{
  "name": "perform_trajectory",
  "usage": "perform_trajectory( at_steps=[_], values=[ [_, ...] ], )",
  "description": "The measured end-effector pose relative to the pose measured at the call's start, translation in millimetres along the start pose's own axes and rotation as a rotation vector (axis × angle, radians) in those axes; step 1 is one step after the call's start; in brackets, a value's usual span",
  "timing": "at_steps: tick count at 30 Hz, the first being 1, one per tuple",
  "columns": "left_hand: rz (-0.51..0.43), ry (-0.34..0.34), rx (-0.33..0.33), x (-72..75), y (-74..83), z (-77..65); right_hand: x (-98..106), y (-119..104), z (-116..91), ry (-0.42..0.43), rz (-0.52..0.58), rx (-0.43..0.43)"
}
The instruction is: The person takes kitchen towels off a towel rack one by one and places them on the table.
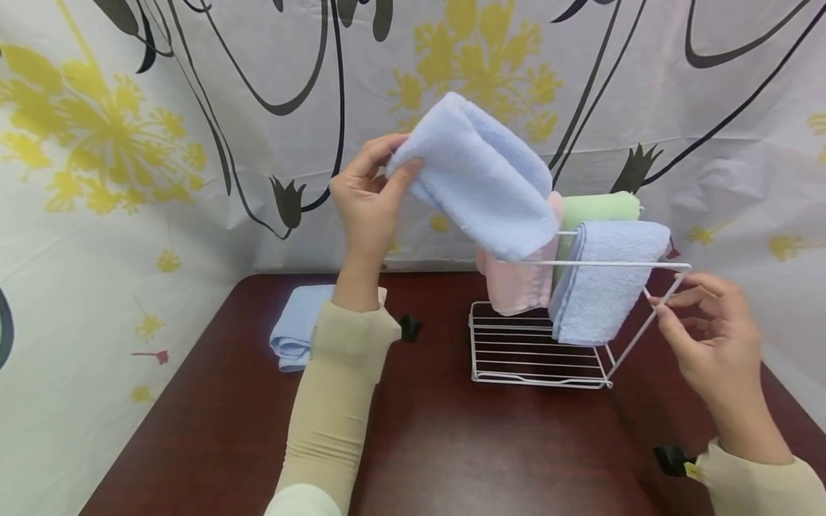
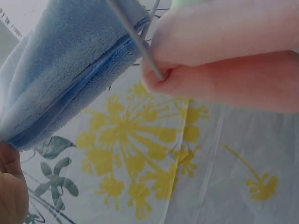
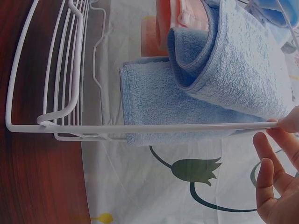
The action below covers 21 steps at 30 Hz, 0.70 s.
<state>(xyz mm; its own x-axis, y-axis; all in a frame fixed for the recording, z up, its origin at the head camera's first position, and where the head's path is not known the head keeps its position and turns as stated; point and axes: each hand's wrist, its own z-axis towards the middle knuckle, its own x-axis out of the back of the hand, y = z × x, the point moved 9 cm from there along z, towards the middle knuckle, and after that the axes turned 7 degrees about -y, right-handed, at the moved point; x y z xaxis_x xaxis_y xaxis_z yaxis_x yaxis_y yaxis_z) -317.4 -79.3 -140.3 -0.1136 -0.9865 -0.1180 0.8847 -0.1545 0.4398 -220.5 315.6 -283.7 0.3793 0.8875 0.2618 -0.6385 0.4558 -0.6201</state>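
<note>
Raised over the table, my left hand [image 1: 368,193] pinches a corner of a light blue towel [image 1: 477,179] between thumb and fingers. The towel slants down to the right, its lower end overlapping the top bar of a white wire rack [image 1: 542,385]. My right hand [image 1: 716,351] pinches the rack's slanted side post [image 3: 196,127] near its upper end. On the rack hang a pink towel [image 1: 516,290], a green towel [image 1: 600,208] and another blue towel [image 1: 609,287]. The raised towel partly hides the pink one and the bar.
A folded blue towel [image 1: 298,326] lies on the dark red-brown table [image 1: 477,459] at the left, partly behind my left forearm, with a bit of pink showing beside it. A patterned white cloth [image 1: 116,236] with yellow and grey flowers hangs close behind the table.
</note>
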Motion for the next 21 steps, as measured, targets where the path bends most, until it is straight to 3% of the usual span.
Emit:
perform_trajectory(
  at_steps=[8,21],
  values=[
    [-0.027,0.019,-0.009,17.3,10.7,2.8,0.7,-1.3,1.2,0.001,-0.007,0.005],
    [0.041,-0.012,-0.03,45.3,15.5,-5.0,-1.3,-0.5,0.0,-0.002,0.011,0.012]
  ],
)
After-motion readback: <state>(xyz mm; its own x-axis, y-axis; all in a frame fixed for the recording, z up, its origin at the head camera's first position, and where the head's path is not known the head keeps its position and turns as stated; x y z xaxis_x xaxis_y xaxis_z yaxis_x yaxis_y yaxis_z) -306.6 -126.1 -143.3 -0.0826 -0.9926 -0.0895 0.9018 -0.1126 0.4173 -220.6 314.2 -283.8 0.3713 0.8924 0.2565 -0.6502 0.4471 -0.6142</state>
